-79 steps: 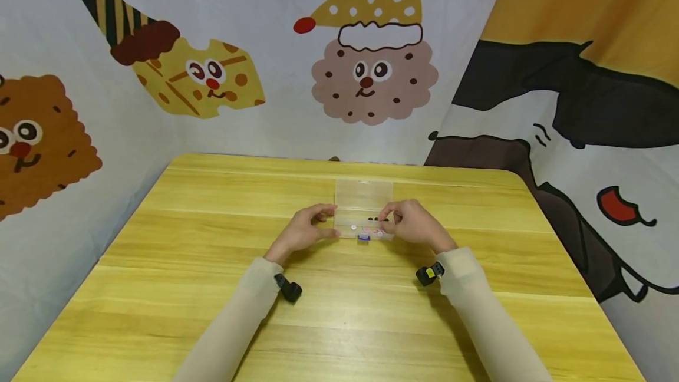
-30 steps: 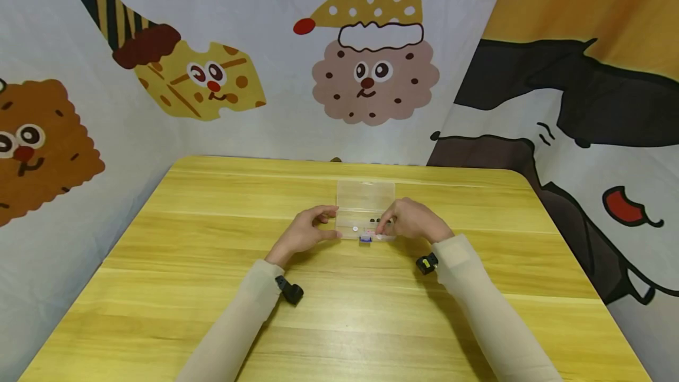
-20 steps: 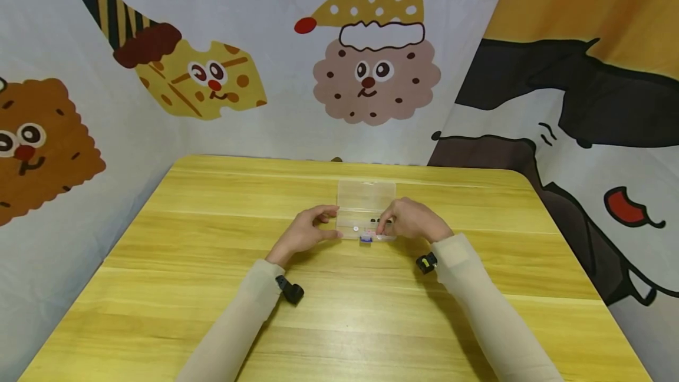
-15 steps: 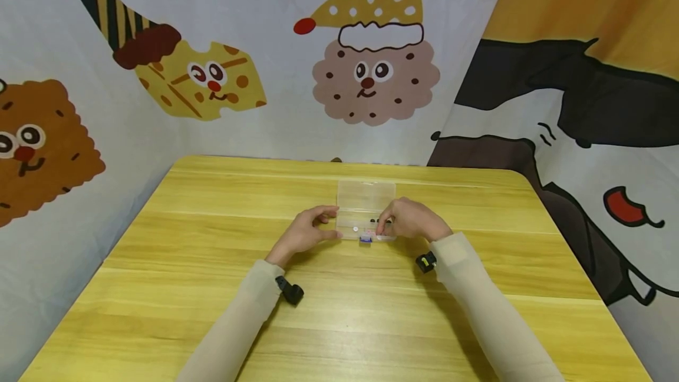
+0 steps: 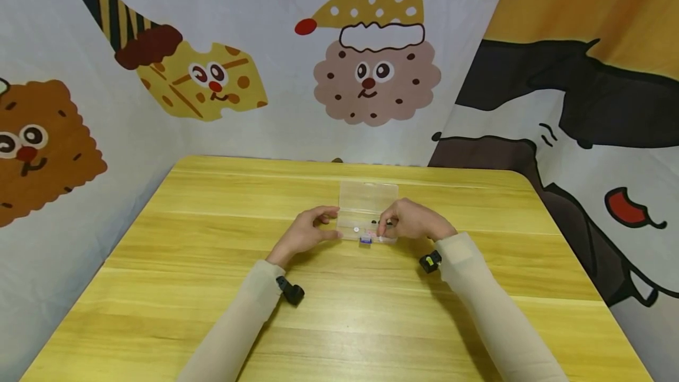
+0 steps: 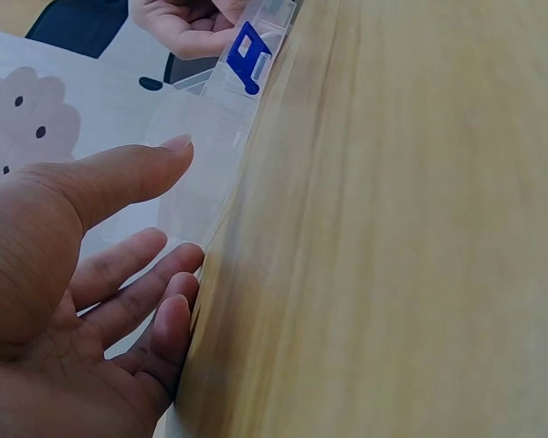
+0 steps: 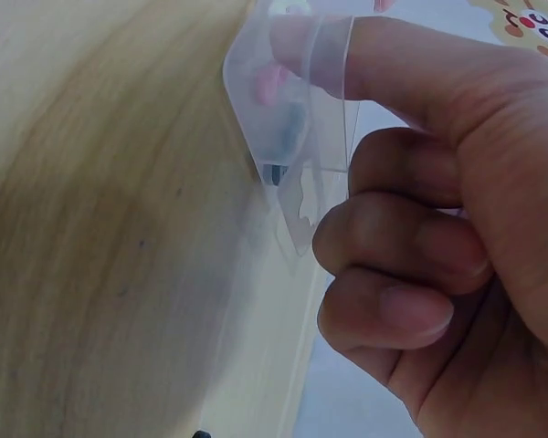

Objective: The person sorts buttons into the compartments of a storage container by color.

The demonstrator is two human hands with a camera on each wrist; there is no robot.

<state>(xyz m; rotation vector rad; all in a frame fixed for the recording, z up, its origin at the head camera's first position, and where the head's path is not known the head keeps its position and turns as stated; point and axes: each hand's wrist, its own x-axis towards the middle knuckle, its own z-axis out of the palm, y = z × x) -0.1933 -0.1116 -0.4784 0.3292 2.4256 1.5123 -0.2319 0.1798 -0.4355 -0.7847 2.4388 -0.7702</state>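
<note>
— Where is the clear box [image 5: 366, 211]?
— Mid-worktop [image 5: 212, 287], lid open. Left hand [image 5: 307, 232] steadies its side, fingers relaxed; right hand [image 5: 411, 221] pinches something small inside.
— Progress?
— Partway, I'd judge: few pieces inside.

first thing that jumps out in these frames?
The bright cartoon cookie backdrop behind the yellow wooden table grabs the eye. Mid-table lies an open clear plastic box with small bits and a blue latch; the left hand touches its left end, and the right hand reaches into it.
</note>
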